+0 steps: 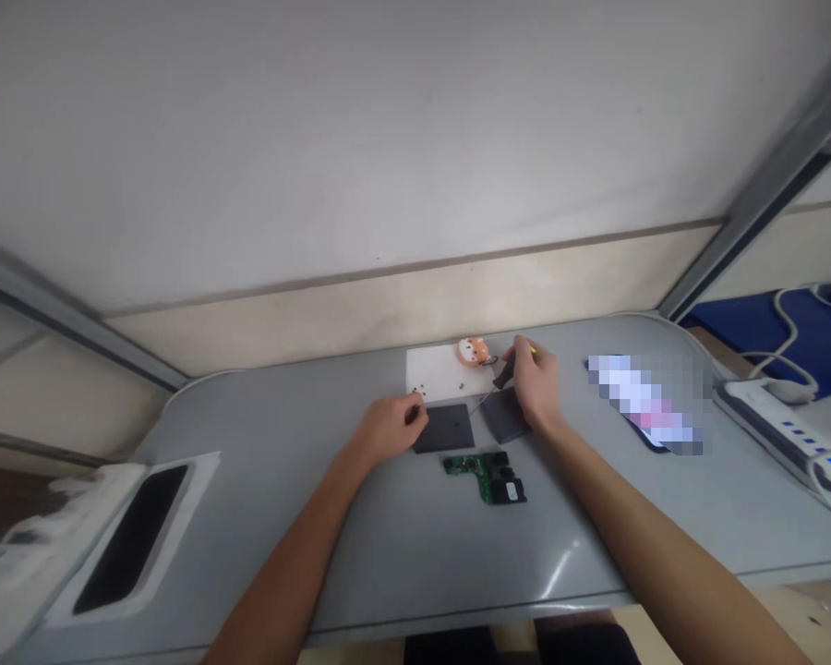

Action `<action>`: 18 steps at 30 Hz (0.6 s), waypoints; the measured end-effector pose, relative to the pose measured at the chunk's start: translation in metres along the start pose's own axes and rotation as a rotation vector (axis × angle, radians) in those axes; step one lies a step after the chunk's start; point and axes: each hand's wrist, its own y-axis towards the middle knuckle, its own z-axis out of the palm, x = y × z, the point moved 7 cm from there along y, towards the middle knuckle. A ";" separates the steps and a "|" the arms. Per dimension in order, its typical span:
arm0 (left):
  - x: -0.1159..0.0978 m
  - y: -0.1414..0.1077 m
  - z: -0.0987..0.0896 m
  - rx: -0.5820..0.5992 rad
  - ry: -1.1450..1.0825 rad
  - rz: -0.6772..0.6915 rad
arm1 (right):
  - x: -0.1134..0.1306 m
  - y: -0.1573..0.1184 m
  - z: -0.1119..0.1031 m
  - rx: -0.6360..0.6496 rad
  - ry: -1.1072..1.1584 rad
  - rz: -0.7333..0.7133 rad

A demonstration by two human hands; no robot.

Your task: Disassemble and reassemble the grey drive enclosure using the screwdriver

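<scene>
My right hand is closed around a screwdriver with a dark handle, a bit of yellow at its top and a thin shaft slanting down to the left. The shaft's tip is near a dark square panel. At that panel's left edge is my left hand, its fingers curled together; what they hold, if anything, is too small to name. A second dark panel lies partly under my right hand. Closer to me rests a green circuit board. Several tiny dark screws lie on a white sheet.
An orange and white animal-faced case sits on the sheet's back right. A phone with a pixelated screen lies to the right, beside a white power strip with cables. At the left is a black slab on white paper.
</scene>
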 end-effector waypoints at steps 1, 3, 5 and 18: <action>0.000 0.000 0.000 0.002 -0.007 -0.002 | 0.000 0.000 0.000 -0.003 0.000 -0.003; 0.000 0.000 0.000 0.005 -0.020 -0.008 | 0.000 0.002 -0.001 -0.010 0.002 -0.014; 0.000 0.000 0.000 0.011 -0.024 -0.016 | -0.001 0.003 -0.003 -0.019 0.005 -0.018; 0.000 -0.001 0.001 -0.004 0.029 -0.016 | -0.009 0.000 -0.009 -0.146 0.021 0.003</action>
